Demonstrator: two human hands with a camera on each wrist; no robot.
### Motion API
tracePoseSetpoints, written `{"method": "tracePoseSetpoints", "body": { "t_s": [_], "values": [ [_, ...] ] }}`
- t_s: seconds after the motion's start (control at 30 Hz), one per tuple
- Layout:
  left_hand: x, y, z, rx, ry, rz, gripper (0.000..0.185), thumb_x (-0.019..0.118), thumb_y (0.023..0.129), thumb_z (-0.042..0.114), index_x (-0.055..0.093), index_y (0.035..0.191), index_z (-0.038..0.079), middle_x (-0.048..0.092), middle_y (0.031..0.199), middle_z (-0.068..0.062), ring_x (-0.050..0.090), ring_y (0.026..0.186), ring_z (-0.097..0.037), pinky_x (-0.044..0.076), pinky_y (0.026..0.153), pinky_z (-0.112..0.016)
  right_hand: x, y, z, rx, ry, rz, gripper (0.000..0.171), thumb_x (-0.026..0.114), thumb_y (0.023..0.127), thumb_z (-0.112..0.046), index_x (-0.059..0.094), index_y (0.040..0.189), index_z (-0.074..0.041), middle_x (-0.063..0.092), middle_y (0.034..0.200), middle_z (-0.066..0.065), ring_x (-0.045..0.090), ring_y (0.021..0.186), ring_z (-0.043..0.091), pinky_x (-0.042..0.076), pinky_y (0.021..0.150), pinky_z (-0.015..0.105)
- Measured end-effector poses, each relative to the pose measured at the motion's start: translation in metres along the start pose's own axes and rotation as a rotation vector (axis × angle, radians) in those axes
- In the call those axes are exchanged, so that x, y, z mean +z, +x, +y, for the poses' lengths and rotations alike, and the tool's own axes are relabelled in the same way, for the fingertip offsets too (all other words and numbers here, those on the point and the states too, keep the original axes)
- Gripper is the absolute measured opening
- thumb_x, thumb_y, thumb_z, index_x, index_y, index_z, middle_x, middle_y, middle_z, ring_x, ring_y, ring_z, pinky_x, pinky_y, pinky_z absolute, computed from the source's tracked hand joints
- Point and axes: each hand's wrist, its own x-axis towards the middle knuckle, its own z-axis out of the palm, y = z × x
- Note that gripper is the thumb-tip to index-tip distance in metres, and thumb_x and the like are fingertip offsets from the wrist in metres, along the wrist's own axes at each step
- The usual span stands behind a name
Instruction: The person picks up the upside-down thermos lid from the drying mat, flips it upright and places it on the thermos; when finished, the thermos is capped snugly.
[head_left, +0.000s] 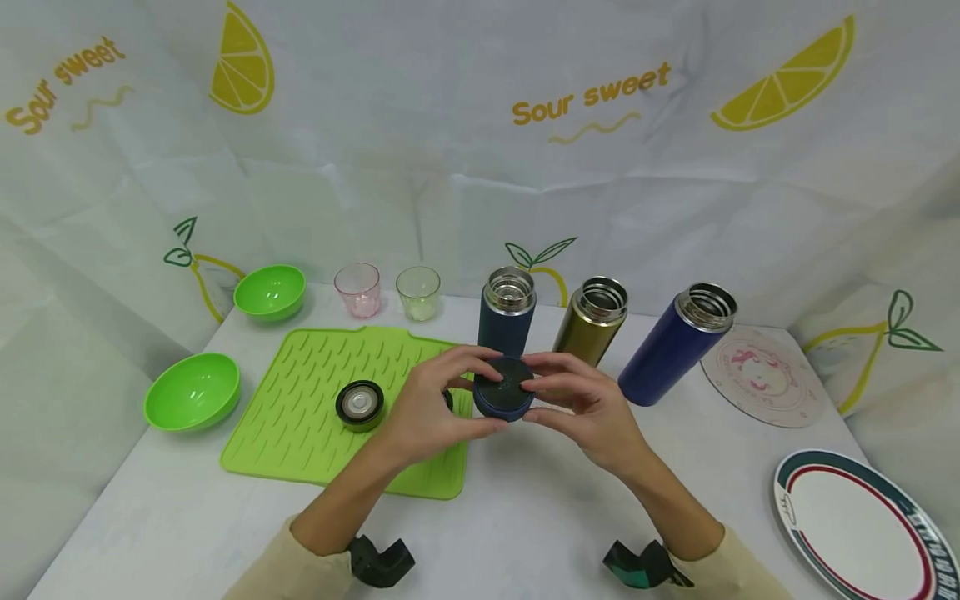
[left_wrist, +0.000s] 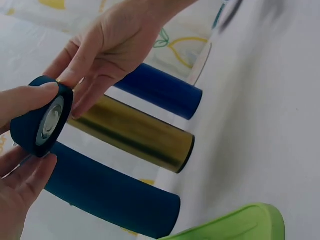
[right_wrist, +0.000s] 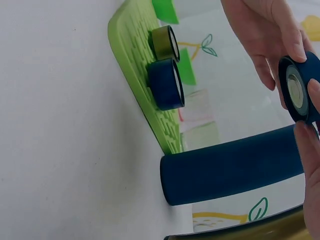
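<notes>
A dark teal-blue bottle lid (head_left: 504,388) is held up between both hands, its top facing the head camera. My left hand (head_left: 435,400) grips its left side with thumb and fingers, while my right hand (head_left: 585,402) pinches the right side. From the left wrist, the lid's (left_wrist: 42,117) underside shows a pale round centre. Just behind the hands stands an uncapped teal bottle (head_left: 504,327). To its right are an uncapped gold bottle (head_left: 588,329) and an uncapped blue bottle (head_left: 671,350), with steel mouths.
On the green mat (head_left: 292,417) lie a gold lid (head_left: 360,406) and a blue lid (right_wrist: 165,84), the latter mostly hidden by my left hand in the head view. Green bowls (head_left: 193,393), a pink glass (head_left: 358,292), a yellowish glass (head_left: 418,293), a round pink-printed board (head_left: 765,375) and a plate (head_left: 855,533) surround them.
</notes>
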Motion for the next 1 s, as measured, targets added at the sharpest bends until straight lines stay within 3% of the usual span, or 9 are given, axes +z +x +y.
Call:
{"method": "tracePoseSetpoints", "body": {
  "t_s": [0.13, 0.27, 0.4, 0.5, 0.7, 1.0],
  "values": [
    [-0.017, -0.005, 0.002, -0.002, 0.048, 0.075, 0.042, 0.094, 0.069, 0.011, 0.071, 0.105, 0.011, 0.067, 0.13, -0.007, 0.064, 0.12, -0.022, 0.061, 0.088, -0.028, 0.004, 0.002, -0.002, -0.015, -0.002, 0.049, 0.049, 0.075, 0.08, 0.017, 0.062, 0.127, 0.011, 0.059, 0.141, -0.003, 0.059, 0.133, 0.007, 0.05, 0.108, 0.024],
    [-0.04, -0.01, 0.004, -0.033, 0.056, 0.171, 0.044, 0.093, 0.067, 0.006, 0.069, 0.103, 0.011, 0.066, 0.127, -0.005, 0.063, 0.119, -0.02, 0.059, 0.087, -0.027, 0.008, 0.006, -0.003, 0.011, 0.014, 0.109, 0.072, 0.073, 0.08, 0.019, 0.045, 0.145, 0.008, 0.046, 0.156, 0.002, 0.045, 0.148, 0.01, 0.04, 0.117, 0.024],
    [-0.055, -0.015, 0.001, -0.059, 0.072, 0.205, 0.044, 0.093, 0.067, 0.005, 0.068, 0.103, 0.011, 0.065, 0.127, -0.004, 0.062, 0.119, -0.017, 0.056, 0.088, -0.024, 0.018, 0.012, 0.003, 0.088, 0.03, 0.134, 0.094, 0.073, 0.082, 0.017, 0.024, 0.16, -0.005, 0.025, 0.169, 0.007, 0.026, 0.159, 0.024, 0.03, 0.123, 0.027],
    [-0.06, -0.017, -0.002, -0.081, 0.077, 0.21, 0.044, 0.093, 0.068, 0.005, 0.067, 0.104, 0.01, 0.064, 0.127, -0.004, 0.06, 0.119, -0.013, 0.055, 0.09, -0.021, 0.028, 0.019, 0.01, 0.186, 0.031, 0.145, 0.103, 0.075, 0.085, 0.009, 0.011, 0.163, -0.013, 0.012, 0.173, 0.003, 0.014, 0.162, 0.029, 0.021, 0.129, 0.034],
    [-0.06, -0.018, -0.006, -0.097, 0.047, 0.22, 0.046, 0.092, 0.068, 0.003, 0.066, 0.105, 0.007, 0.062, 0.128, -0.006, 0.059, 0.118, -0.008, 0.054, 0.091, -0.017, 0.04, 0.031, 0.028, 0.341, 0.017, 0.173, 0.106, 0.074, 0.092, -0.006, -0.003, 0.163, -0.02, -0.001, 0.173, 0.0, 0.003, 0.163, 0.025, 0.007, 0.132, 0.055],
    [-0.06, -0.015, -0.012, -0.12, 0.014, 0.221, 0.046, 0.09, 0.07, 0.002, 0.065, 0.107, 0.006, 0.06, 0.128, -0.006, 0.057, 0.117, -0.009, 0.054, 0.09, -0.016, 0.049, 0.046, 0.05, 0.391, -0.027, 0.249, 0.098, 0.072, 0.094, -0.011, 0.0, 0.161, -0.019, 0.011, 0.169, 0.013, 0.012, 0.161, 0.034, 0.012, 0.13, 0.059]
  ]
}}
